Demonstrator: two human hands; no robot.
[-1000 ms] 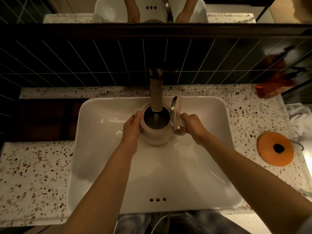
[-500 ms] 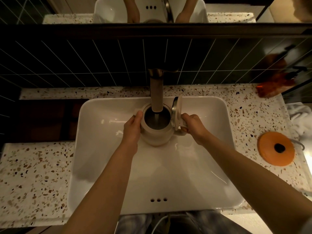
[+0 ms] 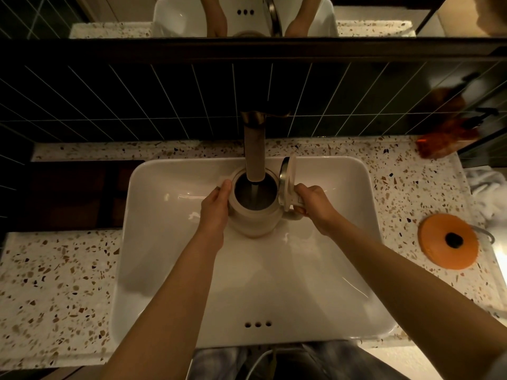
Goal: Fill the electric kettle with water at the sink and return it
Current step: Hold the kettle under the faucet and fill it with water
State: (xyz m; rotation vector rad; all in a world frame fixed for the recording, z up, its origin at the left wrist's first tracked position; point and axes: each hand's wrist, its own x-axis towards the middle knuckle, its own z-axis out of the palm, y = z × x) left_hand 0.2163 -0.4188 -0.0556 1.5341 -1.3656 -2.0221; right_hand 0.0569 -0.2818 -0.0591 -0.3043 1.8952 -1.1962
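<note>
Both hands' fingers grip the kettle (image 3: pixel 253 220) under the faucet (image 3: pixel 254 157), clear of sink (image 3: pixel 170 171) walls.

One cream electric kettle (image 3: pixel 253 215), one white rectangular ceramic sink (image 3: pixel 343 270), one round orange kettle base (image 3: pixel 439 250), two bare hands.

Cream electric kettle (image 3: pixel 255 220), lid (image 3: pixel 288 182) open, upright over white sink (image 3: pixel 274 283)
</note>
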